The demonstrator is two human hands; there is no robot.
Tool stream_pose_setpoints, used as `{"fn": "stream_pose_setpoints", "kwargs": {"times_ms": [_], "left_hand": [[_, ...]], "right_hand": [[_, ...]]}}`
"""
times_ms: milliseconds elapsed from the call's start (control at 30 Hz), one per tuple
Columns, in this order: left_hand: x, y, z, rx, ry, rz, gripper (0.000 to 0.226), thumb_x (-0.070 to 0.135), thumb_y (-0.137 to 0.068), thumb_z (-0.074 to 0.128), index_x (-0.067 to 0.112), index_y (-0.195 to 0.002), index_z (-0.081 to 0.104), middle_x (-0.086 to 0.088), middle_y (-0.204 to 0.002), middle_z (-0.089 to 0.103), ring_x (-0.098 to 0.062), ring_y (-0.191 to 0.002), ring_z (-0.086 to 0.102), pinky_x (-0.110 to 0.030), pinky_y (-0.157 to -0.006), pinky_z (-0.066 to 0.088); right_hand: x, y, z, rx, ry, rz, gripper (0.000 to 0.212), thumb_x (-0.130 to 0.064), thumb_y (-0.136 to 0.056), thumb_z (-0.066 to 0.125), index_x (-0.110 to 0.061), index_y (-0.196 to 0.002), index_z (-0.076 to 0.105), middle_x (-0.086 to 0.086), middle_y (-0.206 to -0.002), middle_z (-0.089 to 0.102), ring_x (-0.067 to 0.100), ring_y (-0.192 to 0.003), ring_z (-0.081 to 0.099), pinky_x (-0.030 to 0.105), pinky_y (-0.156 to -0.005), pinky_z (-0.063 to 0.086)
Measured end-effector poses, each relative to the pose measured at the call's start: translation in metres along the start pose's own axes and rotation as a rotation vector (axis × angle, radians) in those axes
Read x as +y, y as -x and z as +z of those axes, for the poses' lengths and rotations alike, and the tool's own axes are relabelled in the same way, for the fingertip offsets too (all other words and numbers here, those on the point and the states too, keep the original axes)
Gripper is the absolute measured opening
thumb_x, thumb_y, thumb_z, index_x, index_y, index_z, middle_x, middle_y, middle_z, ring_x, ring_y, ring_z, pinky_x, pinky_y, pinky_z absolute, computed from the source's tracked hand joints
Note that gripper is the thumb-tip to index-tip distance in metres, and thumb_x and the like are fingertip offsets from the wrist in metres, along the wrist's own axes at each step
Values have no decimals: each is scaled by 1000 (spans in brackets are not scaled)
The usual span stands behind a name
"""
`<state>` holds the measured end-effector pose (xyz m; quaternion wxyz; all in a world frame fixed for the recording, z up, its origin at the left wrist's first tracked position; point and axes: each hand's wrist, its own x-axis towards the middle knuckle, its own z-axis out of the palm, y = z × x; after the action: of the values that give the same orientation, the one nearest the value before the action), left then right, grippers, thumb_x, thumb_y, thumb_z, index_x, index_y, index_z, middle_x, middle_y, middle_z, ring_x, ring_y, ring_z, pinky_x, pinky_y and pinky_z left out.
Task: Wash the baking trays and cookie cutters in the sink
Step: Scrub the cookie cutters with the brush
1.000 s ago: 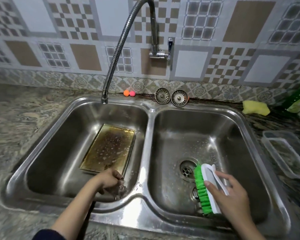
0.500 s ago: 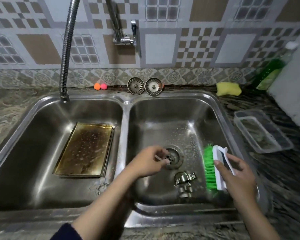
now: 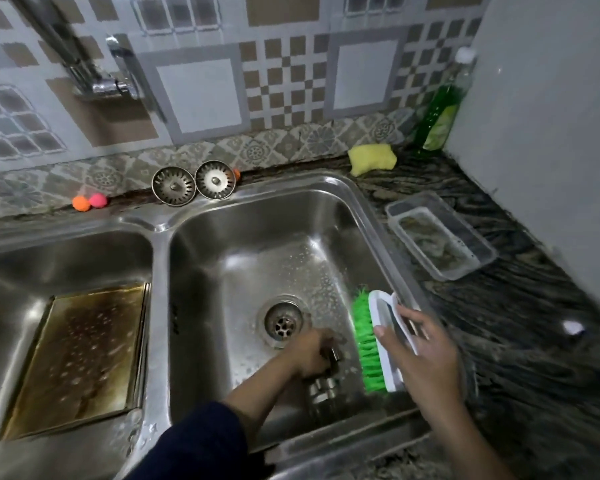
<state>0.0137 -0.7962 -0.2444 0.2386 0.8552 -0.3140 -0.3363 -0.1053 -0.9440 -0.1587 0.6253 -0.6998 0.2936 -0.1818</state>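
I see my left hand [image 3: 312, 351] low in the right basin of the sink [image 3: 329, 209], just beside the drain [image 3: 284, 322]. Its fingers curl around a metal cookie cutter [image 3: 333, 355]; motion blur hides the exact finger placement. More metal cookie cutters [image 3: 321, 388] lie on the basin floor directly below that hand.

My right hand [image 3: 420, 355] grips the white handle of a scrub brush [image 3: 378, 341], thumb on the near face, fingers through the handle loop. The green bristles point left, toward the cutters, and the brush hangs above the right side of the basin.

One baking tray [image 3: 80, 358] lies flat on the floor of the left basin, stained brown and spotted with droplets. No hand touches it.
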Motion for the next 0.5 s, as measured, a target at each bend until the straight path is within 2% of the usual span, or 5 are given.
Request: {"fn": "stream_pose_setpoints", "kwargs": {"times_ms": [100,200,333,500], "left_hand": [[0,-6,-1,56,-56,33,46,10,-71,61,22,-115,64,-2,-111,69,-22,-101,63,-18,-76,42],[-1,-9,0,32,-156,111,38,10,-74,63,16,-112,65,-5,-114,65,-21,-103,59,-14,-72,32],[-9,-14,6,15,-178,89,26,19,-70,64,20,-95,69,-3,-105,66,-23,-96,61,-26,-77,45],[-7,-10,11,82,-5,49,10,17,-74,65,18,-81,58,1,-82,63,-16,-77,58,-23,-65,37]], "right_hand": [[-2,-4,0,8,-32,0,37,-6,-70,81,-15,-103,67,7,-98,72,13,-87,69,10,-66,51],[-2,-8,2,-14,-42,8,38,-6,-70,81,-15,-104,67,3,-102,72,9,-89,69,11,-67,51],[0,-9,4,-20,-42,19,39,-9,-69,83,-21,-102,67,2,-98,73,12,-89,71,15,-68,53],[0,-6,1,-8,-17,10,39,-9,-69,83,-20,-103,67,0,-99,73,9,-86,71,16,-66,53]]}}
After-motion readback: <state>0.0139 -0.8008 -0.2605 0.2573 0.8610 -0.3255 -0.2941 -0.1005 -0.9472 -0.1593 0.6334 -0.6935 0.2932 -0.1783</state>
